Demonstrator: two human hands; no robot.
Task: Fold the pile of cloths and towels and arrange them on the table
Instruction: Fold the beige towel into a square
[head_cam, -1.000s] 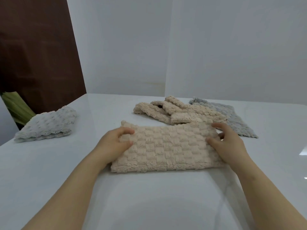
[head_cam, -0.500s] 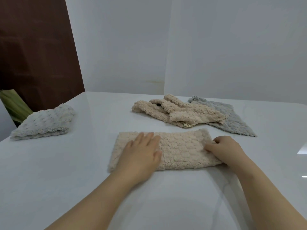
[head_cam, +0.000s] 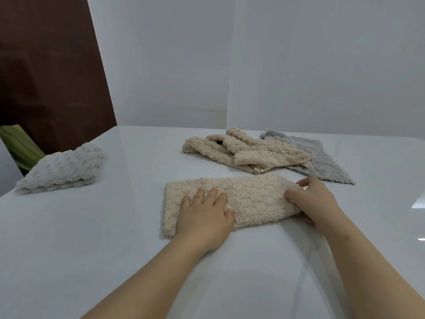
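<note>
**A:** Where does everything lie?

**B:** All of it is on the white bench (head_cam: 92, 249). Far right is a flat grey cloth (head_cam: 322, 162) with a crumpled beige towel (head_cam: 248, 153) partly over it. Far left is a folded pale towel (head_cam: 62, 166). Near centre lies the beige strip (head_cam: 257, 199), folded lengthwise.

**A:** And the hands?

**B:** The left hand (head_cam: 203, 217) lies flat with straight fingers, pressing the strip's left half. The right hand (head_cam: 315, 201) has its grip closed on the strip's right end, fingers curled over the edge.

**A:** What could go wrong?

**B:** The cross fold probably comes next. The plush looks thick and springy. If the left palm lifts early, the strip may slide on the glossy bench and the layers skew.
</note>
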